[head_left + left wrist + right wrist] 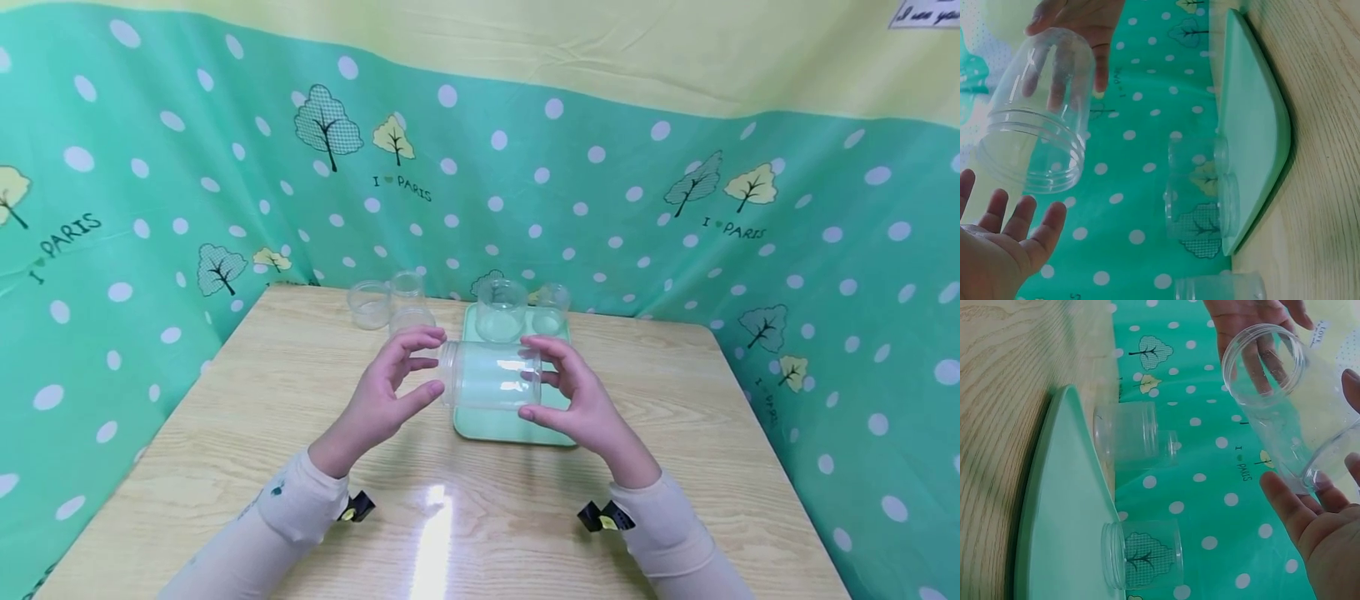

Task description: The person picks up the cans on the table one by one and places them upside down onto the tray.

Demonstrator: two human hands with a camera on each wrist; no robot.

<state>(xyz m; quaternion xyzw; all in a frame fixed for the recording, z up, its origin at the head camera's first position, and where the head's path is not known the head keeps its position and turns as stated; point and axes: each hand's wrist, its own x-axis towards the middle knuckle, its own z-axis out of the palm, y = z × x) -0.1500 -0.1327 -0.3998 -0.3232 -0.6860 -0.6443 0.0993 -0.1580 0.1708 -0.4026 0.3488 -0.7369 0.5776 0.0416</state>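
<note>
A large clear plastic jar (pixel 491 375) lies sideways in the air above the green tray (pixel 517 427), its threaded mouth toward the left. My right hand (pixel 581 404) grips its base end, thumb below and fingers above. At the mouth end, my left hand (pixel 386 392) has its fingers spread around the rim. In the left wrist view, a gap shows between the left hand (pixel 1007 240) and the jar (pixel 1041 119). The right wrist view shows the right hand's fingers (pixel 1288 500) against the base and no lid on the mouth.
Toward the tray's back stand a wide clear jar (pixel 501 312) and a smaller clear jar (pixel 550 315). Several more clear containers (pixel 369 307) stand on the wooden table (pixel 300 367) to the left. A green dotted curtain (pixel 495 175) encloses the back and sides.
</note>
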